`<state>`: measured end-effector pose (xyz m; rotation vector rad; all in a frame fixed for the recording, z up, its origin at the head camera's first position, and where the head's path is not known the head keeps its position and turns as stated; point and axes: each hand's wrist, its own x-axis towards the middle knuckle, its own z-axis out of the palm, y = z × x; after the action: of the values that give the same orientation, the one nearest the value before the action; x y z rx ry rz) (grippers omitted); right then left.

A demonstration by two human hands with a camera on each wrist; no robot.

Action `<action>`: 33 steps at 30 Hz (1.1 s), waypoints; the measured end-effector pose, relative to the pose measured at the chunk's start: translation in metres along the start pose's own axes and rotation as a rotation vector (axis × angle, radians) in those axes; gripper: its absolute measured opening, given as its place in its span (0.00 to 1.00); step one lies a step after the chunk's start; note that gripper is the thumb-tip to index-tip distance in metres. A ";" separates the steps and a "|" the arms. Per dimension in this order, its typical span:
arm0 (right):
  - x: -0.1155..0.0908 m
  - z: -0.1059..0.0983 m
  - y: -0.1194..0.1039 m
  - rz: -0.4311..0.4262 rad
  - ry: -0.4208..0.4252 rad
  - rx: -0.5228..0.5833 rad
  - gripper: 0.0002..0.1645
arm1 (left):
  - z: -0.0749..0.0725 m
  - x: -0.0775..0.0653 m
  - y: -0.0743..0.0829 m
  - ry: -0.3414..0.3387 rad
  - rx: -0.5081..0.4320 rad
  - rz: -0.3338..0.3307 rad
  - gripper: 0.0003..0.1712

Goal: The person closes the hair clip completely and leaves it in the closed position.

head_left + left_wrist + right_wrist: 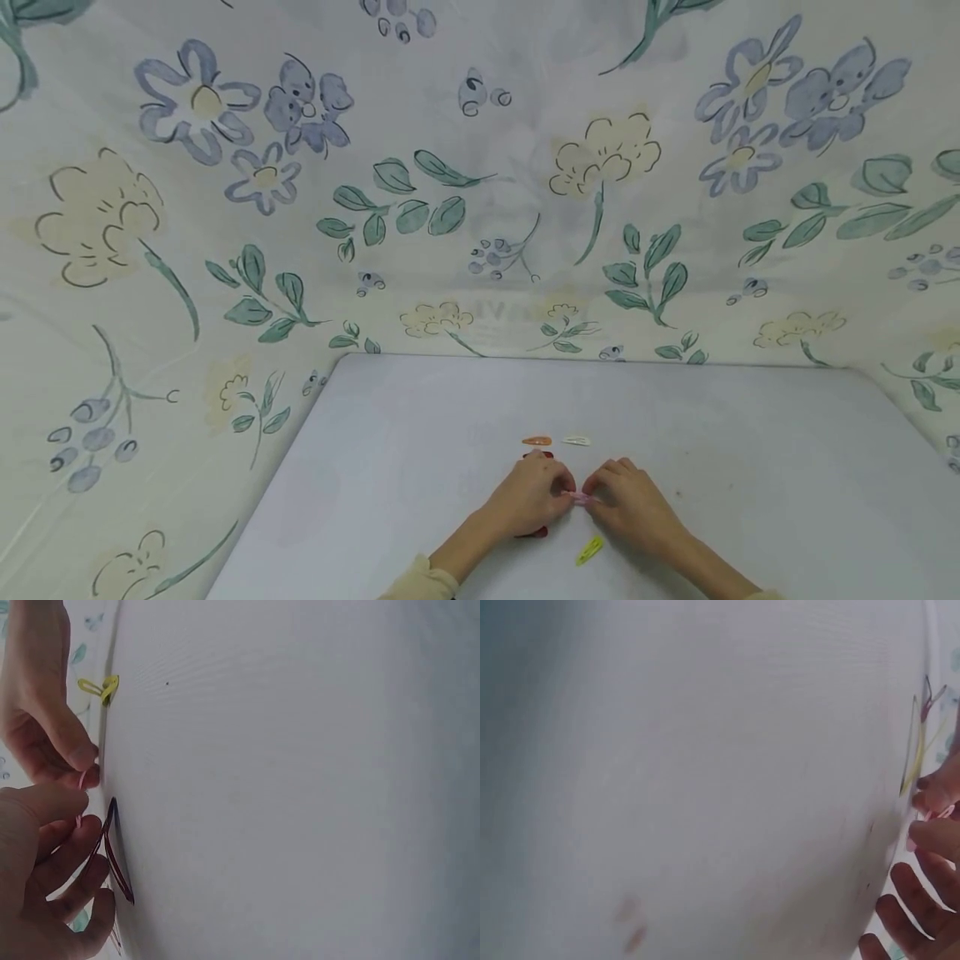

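Observation:
A small pink hair clip (581,498) is pinched between both hands over the white table. My left hand (529,495) holds its left end between thumb and fingertips. At its right end, the thumb and fingertips of my right hand (636,505) grip it. In the right wrist view, pink parts of the clip (939,815) show between the fingertips. A dark red thing (534,533) lies under my left hand, mostly hidden by it. Just in front of the hands is a yellow hair clip (589,550).
Beyond the hands, an orange hair clip (537,441) and a white hair clip (576,440) lie side by side. The white table (420,408) ends at the back against a flower-printed sheet (525,250), which also hangs along both sides.

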<state>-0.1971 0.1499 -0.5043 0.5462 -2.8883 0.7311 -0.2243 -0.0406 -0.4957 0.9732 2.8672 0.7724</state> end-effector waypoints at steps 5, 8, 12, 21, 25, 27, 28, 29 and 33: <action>0.002 0.001 -0.004 0.078 -0.010 0.039 0.07 | 0.000 -0.002 0.000 0.042 -0.022 0.005 0.03; 0.003 0.001 -0.007 0.109 -0.010 0.068 0.07 | 0.000 -0.003 -0.001 0.056 -0.062 0.007 0.04; 0.006 0.000 -0.010 0.148 -0.011 0.108 0.08 | 0.000 -0.005 -0.004 0.084 -0.067 0.035 0.07; 0.010 -0.004 -0.013 0.114 0.089 0.159 0.10 | -0.006 -0.005 -0.005 0.251 -0.096 0.077 0.04; 0.013 -0.006 -0.016 0.065 0.161 0.187 0.13 | -0.009 -0.002 -0.005 0.335 -0.123 0.083 0.04; 0.014 -0.007 -0.017 0.038 0.204 0.183 0.14 | -0.010 -0.001 -0.005 0.373 -0.132 0.086 0.05; 0.015 -0.007 -0.017 0.026 0.225 0.178 0.14 | -0.010 -0.001 -0.004 0.391 -0.140 0.083 0.05; 0.015 -0.007 -0.018 0.018 0.243 0.175 0.15 | -0.010 -0.001 -0.004 0.409 -0.144 0.080 0.05; 0.017 -0.008 -0.021 0.002 0.301 0.174 0.14 | -0.010 0.000 -0.002 0.471 -0.198 0.052 0.05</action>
<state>-0.2053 0.1308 -0.4850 0.4101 -2.5645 0.9786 -0.2268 -0.0462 -0.4881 0.9507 3.0568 1.4322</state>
